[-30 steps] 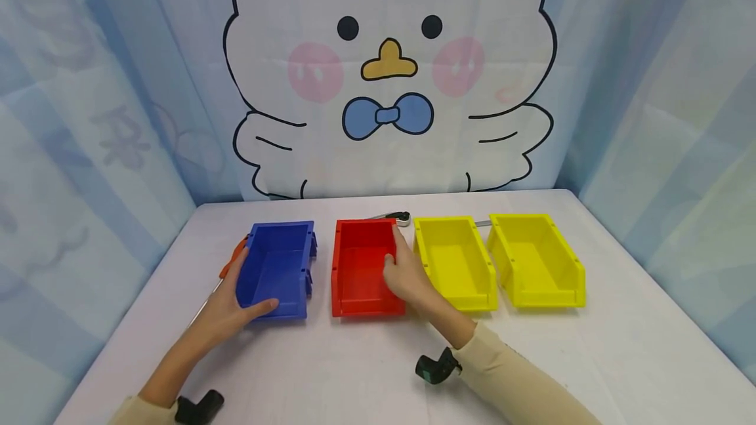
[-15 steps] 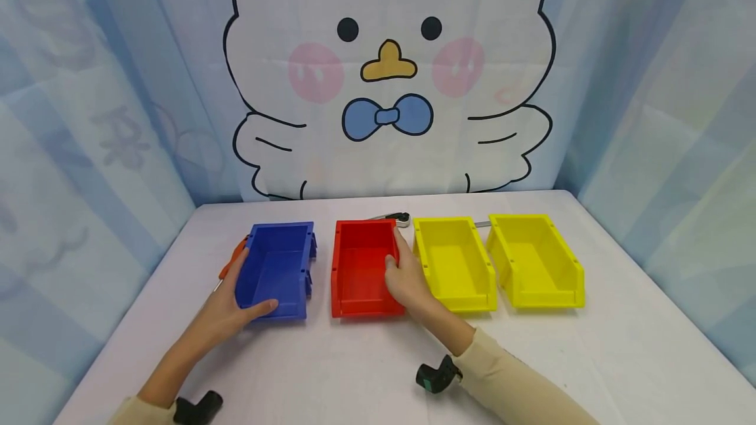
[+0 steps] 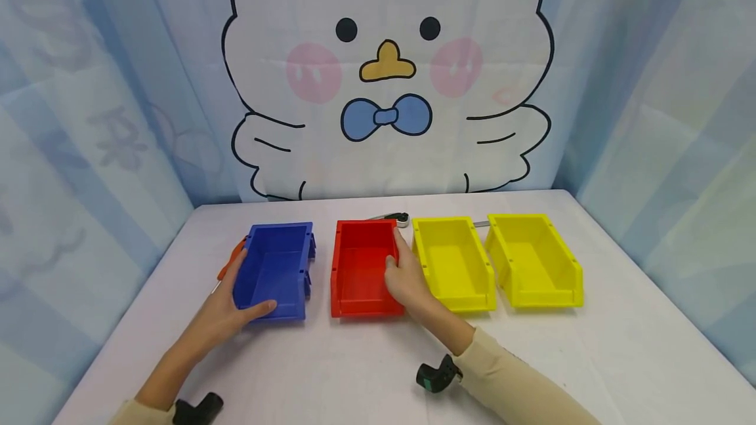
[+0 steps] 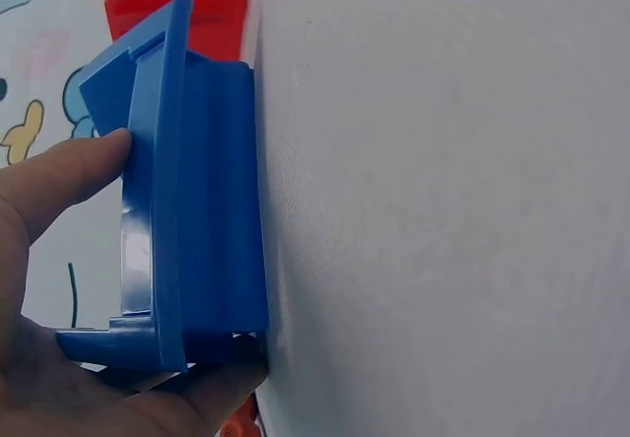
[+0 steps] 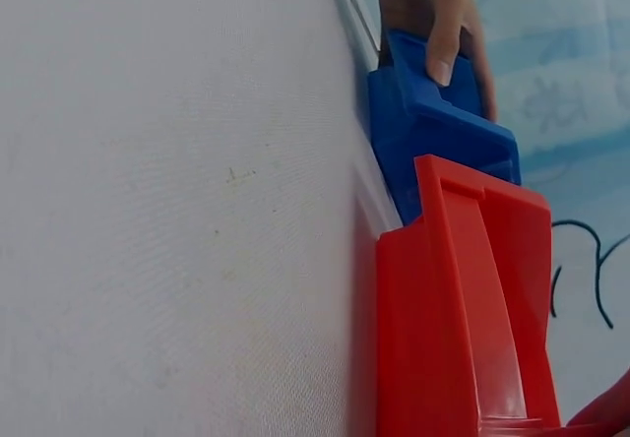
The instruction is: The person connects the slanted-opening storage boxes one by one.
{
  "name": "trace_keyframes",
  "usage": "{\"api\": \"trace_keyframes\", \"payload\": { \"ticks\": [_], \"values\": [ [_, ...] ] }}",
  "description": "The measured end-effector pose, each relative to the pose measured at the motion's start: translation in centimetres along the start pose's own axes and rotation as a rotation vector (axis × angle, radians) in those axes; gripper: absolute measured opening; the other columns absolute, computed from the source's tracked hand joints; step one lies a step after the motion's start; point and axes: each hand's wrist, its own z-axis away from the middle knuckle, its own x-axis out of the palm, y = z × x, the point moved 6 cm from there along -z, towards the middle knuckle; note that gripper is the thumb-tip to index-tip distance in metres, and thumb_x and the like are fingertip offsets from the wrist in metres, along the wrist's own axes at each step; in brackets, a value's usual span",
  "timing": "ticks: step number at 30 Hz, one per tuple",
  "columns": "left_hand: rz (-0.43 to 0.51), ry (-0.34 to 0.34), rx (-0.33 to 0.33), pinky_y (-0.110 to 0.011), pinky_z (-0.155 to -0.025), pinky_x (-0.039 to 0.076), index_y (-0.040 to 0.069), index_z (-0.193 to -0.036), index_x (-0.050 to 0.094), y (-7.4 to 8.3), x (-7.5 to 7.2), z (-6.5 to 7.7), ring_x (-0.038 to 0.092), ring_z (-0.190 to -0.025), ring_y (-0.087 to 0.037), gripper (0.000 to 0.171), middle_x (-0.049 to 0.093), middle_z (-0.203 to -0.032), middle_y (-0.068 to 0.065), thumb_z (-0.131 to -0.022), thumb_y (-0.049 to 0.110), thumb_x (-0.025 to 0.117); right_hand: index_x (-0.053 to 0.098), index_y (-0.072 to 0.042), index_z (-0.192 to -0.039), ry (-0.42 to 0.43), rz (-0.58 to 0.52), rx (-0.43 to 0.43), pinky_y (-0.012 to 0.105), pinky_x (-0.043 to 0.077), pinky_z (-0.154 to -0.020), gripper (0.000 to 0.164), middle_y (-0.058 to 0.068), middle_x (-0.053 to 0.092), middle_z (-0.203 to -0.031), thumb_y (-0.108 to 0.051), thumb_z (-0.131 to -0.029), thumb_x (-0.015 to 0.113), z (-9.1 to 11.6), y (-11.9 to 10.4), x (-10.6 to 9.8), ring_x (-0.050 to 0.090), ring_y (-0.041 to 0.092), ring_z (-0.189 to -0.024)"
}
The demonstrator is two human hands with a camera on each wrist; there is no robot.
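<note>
Clasping the blue bin (image 3: 277, 267), left of the red bin (image 3: 360, 271), the left hand (image 3: 223, 313) spans its near-left corner; the right hand (image 3: 407, 281) pinches the red bin's right wall. Both seem light, stiff, slightly slippery, best held by side walls.

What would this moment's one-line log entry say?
left hand: grips blue storage bin | right hand: pinches red storage bin, right wall | orange-handled tool: left of blue storage bin

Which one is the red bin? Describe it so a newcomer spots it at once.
On the table, a row runs left to right: blue bin, red bin, then two yellow bins. The right hand grips the red bin's right wall, thumb inside. Only it is red; it stands second from the left.
</note>
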Motion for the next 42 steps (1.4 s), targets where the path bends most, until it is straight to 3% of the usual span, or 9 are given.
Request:
{"api": "trace_keyframes", "payload": {
  "ticks": [5, 17, 25, 36, 42],
  "values": [
    [0.036, -0.014, -0.019, -0.081, -0.120, 0.024, 0.026, -0.170, -0.014, -0.1, 0.2, -0.1, 0.012, -0.159, -0.062, 0.123, 0.000, -0.177, -0.029, -0.093, 0.046, 0.080, 0.017, -0.020, -0.172, -0.009, 0.002, -0.006, 0.056, 0.035, -0.129, 0.067, 0.004, 0.031, -0.176, -0.009, -0.111, 0.045, 0.0, 0.0, -0.1, 0.036, 0.031, -0.158],
    [0.020, -0.007, -0.040, -0.081, -0.120, 0.025, 0.025, -0.171, -0.013, -0.4, 0.1, -0.2, 0.013, -0.158, -0.062, 0.123, 0.002, -0.176, -0.030, -0.093, 0.048, 0.079, 0.017, -0.020, -0.172, -0.026, -0.017, -0.036, 0.057, 0.030, -0.132, 0.066, 0.004, 0.028, -0.177, -0.009, -0.111, 0.042, -0.2, -1.4, -0.3, 0.034, 0.031, -0.161],
    [0.020, -0.006, -0.047, -0.081, -0.119, 0.027, 0.027, -0.170, -0.013, -0.5, 0.1, -0.4, 0.013, -0.158, -0.062, 0.123, 0.001, -0.176, -0.030, -0.092, 0.049, 0.079, 0.020, -0.020, -0.171, -0.033, -0.004, -0.042, 0.058, 0.036, -0.129, 0.065, 0.004, 0.032, -0.176, -0.010, -0.111, 0.043, -0.2, -2.6, -0.2, 0.038, 0.032, -0.158],
    [0.047, -0.005, -0.029, -0.081, -0.119, 0.026, 0.026, -0.171, -0.012, -0.4, 0.1, -0.2, 0.013, -0.158, -0.061, 0.123, 0.001, -0.177, -0.028, -0.092, 0.047, 0.080, 0.020, -0.019, -0.171, -0.055, -0.035, -0.040, 0.055, 0.030, -0.133, 0.065, 0.004, 0.030, -0.177, -0.011, -0.110, 0.041, 0.1, -4.9, 0.7, 0.035, 0.030, -0.161],
    [0.048, 0.000, -0.013, -0.081, -0.120, 0.024, 0.026, -0.171, -0.012, -0.5, 0.1, -0.2, 0.014, -0.158, -0.061, 0.123, 0.002, -0.177, -0.029, -0.092, 0.045, 0.081, 0.016, -0.019, -0.172, -0.067, -0.047, -0.050, 0.056, 0.035, -0.130, 0.065, 0.004, 0.031, -0.176, -0.011, -0.111, 0.039, 0.1, -5.8, 1.2, 0.039, 0.031, -0.158]
  ]
}}
